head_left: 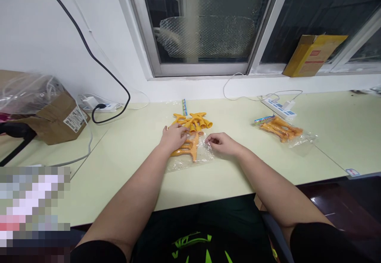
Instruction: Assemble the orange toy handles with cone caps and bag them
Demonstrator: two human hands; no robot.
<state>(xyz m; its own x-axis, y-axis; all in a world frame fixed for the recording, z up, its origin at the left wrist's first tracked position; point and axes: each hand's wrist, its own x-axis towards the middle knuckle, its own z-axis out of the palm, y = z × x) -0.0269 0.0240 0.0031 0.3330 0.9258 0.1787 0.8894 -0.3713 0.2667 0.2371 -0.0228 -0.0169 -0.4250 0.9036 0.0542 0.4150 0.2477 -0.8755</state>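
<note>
Several orange plastic pieces (194, 146) lie in a clear plastic bag (186, 162) on the pale table, with more orange pieces (202, 121) just behind them. My left hand (175, 137) rests on the pieces at the bag's left side, fingers spread. At the bag's right edge, my right hand (219, 142) has its fingers curled together, pinching what looks like the clear film. A colourful strip (185, 107) stands out at the back of the pile.
A second bag of orange pieces (281, 129) lies to the right, before a power strip (279, 108). A cardboard box (61, 116) and black cable (98, 60) are at left. A yellow carton (312, 55) leans on the window.
</note>
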